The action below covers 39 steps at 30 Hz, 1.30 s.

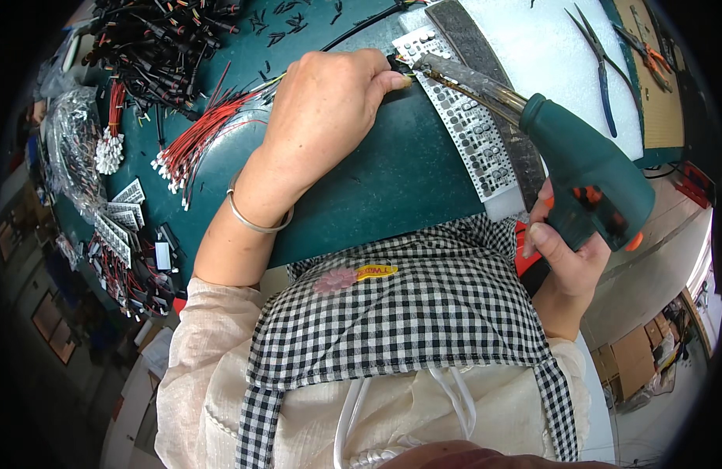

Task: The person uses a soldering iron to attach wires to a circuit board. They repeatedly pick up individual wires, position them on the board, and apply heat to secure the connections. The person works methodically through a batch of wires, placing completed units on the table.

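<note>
My left hand reaches over the green table, its thumb and forefinger pinched together on thin wires, with a small black piece by the fingertips. These lie at the upper left edge of a white circuit board panel dotted with many round components. In my right hand is a green soldering gun, held by its handle. Its metal tip points left and touches or hovers just above the board's edge beside my left fingertips; I cannot tell which. A dark curved strip runs along the board's right side.
Black connector cables pile up at the far left. Red wires with white plugs lie nearer. Small white boards and wired parts sit at the left edge. Long-nose pliers rest on white foam; orange-handled cutters lie farther right.
</note>
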{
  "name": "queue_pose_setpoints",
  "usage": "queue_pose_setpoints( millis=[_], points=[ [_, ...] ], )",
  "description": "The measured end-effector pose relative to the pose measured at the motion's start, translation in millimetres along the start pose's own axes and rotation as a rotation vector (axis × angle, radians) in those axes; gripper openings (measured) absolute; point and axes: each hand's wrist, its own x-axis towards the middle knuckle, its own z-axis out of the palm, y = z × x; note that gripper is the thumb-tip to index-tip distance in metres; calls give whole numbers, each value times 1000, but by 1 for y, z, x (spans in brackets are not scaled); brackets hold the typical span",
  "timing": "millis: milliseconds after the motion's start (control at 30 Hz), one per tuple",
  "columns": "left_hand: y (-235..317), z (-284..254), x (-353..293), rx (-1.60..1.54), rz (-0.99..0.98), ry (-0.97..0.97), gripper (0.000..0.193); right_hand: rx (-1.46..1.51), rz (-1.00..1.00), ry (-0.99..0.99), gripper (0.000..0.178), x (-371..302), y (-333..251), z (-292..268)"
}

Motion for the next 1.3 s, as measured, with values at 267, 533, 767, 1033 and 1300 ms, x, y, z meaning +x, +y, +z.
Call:
queue_pose_setpoints(
  millis=[267,533,767,1033,1300],
  points=[
    [-1,1,-2,3,16,32,19,121,-64,25,71,10,-15,-4],
    [4,1,-2,66,19,41,17,68,-40,-17,71,2,-12,-8],
    [11,0,-5,148,74,56,16,71,-91,1,67,0,-11,-5],
    [16,1,-7,230,111,93,17,40,-54,-19,65,-3,-11,-8],
    [12,1,-7,240,153,102,14,14,-90,-25,67,-5,0,-10]
  ],
)
